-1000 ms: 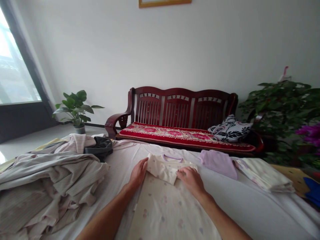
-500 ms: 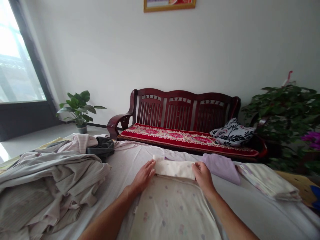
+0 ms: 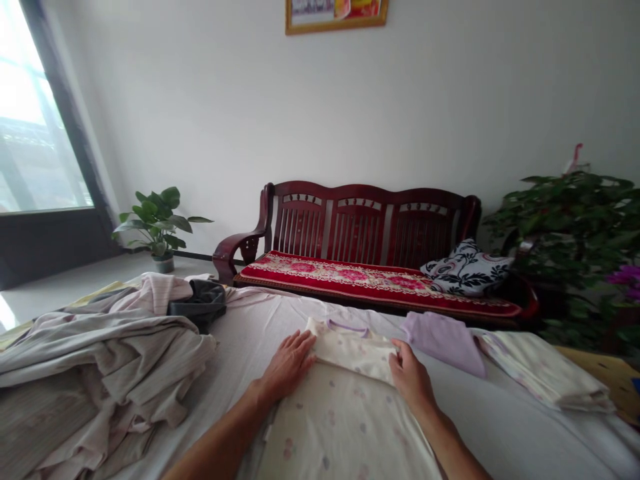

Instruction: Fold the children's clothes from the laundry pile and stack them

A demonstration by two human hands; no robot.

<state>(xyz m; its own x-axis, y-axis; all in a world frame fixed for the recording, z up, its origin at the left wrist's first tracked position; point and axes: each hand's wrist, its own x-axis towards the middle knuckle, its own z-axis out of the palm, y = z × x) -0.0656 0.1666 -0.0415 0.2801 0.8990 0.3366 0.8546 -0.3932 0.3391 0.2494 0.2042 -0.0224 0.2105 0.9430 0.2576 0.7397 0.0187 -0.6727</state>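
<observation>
A cream shirt (image 3: 345, 420) with small printed motifs and a purple-trimmed neckline lies spread in front of me, neckline away from me. A sleeve is folded across its upper part. My left hand (image 3: 293, 362) rests flat at the upper left edge, fingers stretched out over the cloth. At the other side, my right hand (image 3: 409, 369) pinches the shirt's upper right edge between thumb and fingers. A folded lilac garment (image 3: 445, 340) lies just beyond my right hand, and a folded pale patterned garment (image 3: 547, 370) is farther right.
A heap of grey and pink clothes (image 3: 115, 373) fills the left of the white-sheeted surface (image 3: 240, 353). Behind stands a dark red wooden bench (image 3: 355, 227) with a floral red cover and a patterned cushion (image 3: 470, 268). Potted plants (image 3: 163, 220) flank it.
The raised upper band of the shirt now lies flatter, and its purple neckline has come into view. My left hand has flattened onto the cloth; my right hand still pinches its edge, slightly lower.
</observation>
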